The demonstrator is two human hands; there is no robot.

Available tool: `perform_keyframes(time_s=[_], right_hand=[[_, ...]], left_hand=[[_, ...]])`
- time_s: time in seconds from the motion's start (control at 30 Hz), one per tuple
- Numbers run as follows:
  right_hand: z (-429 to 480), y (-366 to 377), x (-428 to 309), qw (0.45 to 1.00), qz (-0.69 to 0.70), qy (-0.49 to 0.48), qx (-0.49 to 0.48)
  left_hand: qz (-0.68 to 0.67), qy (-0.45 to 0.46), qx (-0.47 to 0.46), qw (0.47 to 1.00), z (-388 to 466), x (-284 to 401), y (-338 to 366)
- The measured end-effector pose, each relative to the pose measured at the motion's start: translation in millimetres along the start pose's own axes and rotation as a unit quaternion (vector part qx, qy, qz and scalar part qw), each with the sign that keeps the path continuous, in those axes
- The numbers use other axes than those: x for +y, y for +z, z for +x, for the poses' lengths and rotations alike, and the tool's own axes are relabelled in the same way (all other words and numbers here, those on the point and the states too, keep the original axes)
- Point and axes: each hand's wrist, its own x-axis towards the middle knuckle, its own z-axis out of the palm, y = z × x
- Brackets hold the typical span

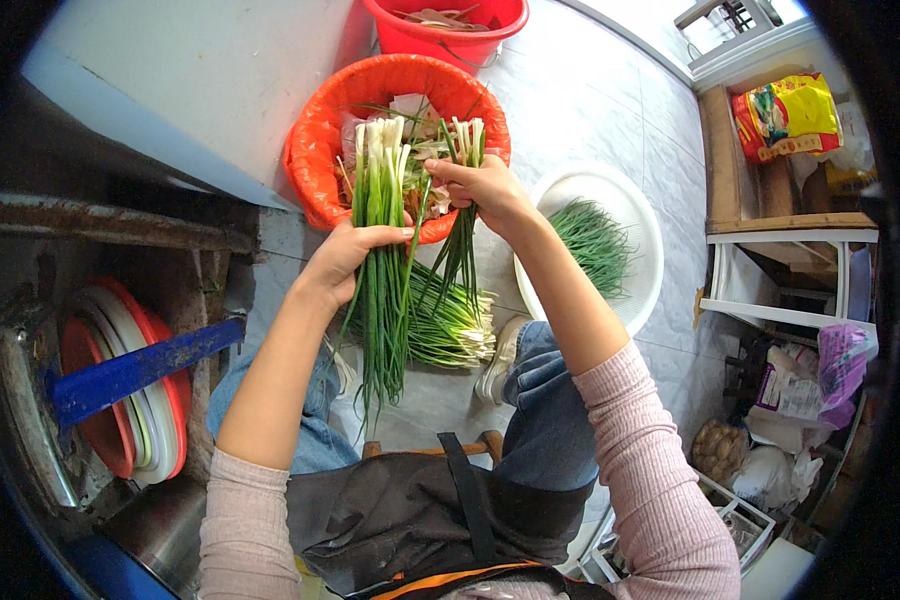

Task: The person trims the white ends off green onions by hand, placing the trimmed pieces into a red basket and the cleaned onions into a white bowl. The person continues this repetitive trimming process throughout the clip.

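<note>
My left hand [352, 259] grips a thick bunch of green onions [381, 277], white ends pointing away from me. To its right, my right hand [487, 191] holds a smaller bunch [468, 142], its green leaves hanging down. Both bunches are over the near part of a bin lined with an orange-red plastic bag [307, 154], which contains scraps. Below them, a pile of green onions [450, 326] lies on the tiled floor between my feet. Partly behind my right forearm stands a white plastic basket [649, 262] with cut-looking green leaves [589, 244] in it.
A red bucket [450, 41] with scraps stands beyond the lined bin. At the left, colored plastic basins or lids [154, 397] stand on edge behind a blue bar [146, 367]. Shelves [787, 221] with bagged goods line the right side, including a yellow and red packet [787, 116].
</note>
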Motion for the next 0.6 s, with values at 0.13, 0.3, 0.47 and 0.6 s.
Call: perform_keyframes(time_s=[0.13, 0.3, 0.47, 0.6], right_hand=[[-2.1, 0.8, -0.5, 1.0, 0.012, 0.0, -0.011], [1.8, -2.0, 2.8, 1.0, -0.007, -0.005, -0.022], [4.6, -12.0, -1.2, 0.967, -0.233, -0.098, -0.027], [16.9, -31.2, 2.2, 0.926, -0.36, -0.115, -0.008]], left_hand=[[0.018, 0.004, 0.011, 1.0, -1.7, 1.8, 3.4], [0.037, 0.028, 0.024, 0.999, 0.2, 0.0, 1.1], [0.08, 0.034, -0.008, 0.996, -3.9, 5.5, -1.4], [0.104, 0.045, -0.039, 0.993, -2.2, 5.3, -7.6]])
